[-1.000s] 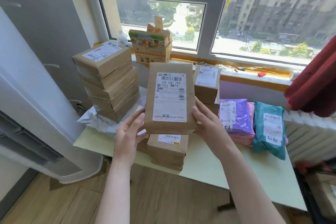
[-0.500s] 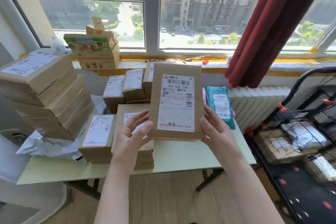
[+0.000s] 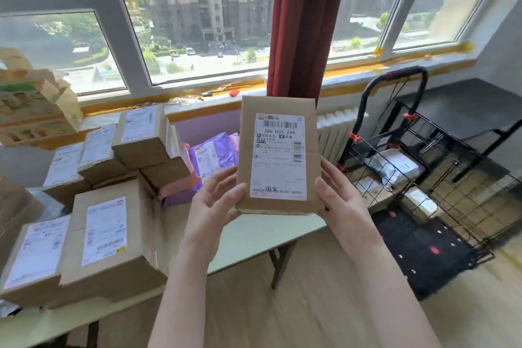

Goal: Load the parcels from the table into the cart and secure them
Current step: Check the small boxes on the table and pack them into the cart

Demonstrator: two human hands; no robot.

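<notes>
**While the cart stands to your right, one parcel is up in both your hands**

As you look down, you have the parcel (image 3: 278, 155) upright in the air in front of you, its white barcode label facing you. Your left hand (image 3: 214, 198) grips the lower left corner, with the thumb on the front edge and the fingers curled behind. Your right hand (image 3: 341, 200) grips the lower right corner the same way, thumb on the front, fingers hidden behind the cardboard. The parcel touches nothing but your hands. It hangs above the right end of the counter (image 3: 254, 237), between the stacks there and the cart (image 3: 395, 73).

The cart stands to your right, near the counter's end and below the window. It is a black wire frame with a tall loop handle and red clips. Inside it lie a grey-white bag (image 3: 392, 167) and, nearer you, a small box (image 3: 418, 203). A dark spotted mat (image 3: 418, 251) lies at its near side.

On the counter to your left, brown boxes (image 3: 110, 234) with white labels are stacked, larger ones at the front edge and smaller ones piled behind. Just behind the parcel lie a purple bag (image 3: 211, 155) and some pink bags (image 3: 180, 186). A printed carton (image 3: 31, 104) stands on the sill at far left. A red curtain (image 3: 302, 22) hangs behind the parcel, and a white radiator (image 3: 336, 133) sits under the sill between the counter and the cart.
</notes>
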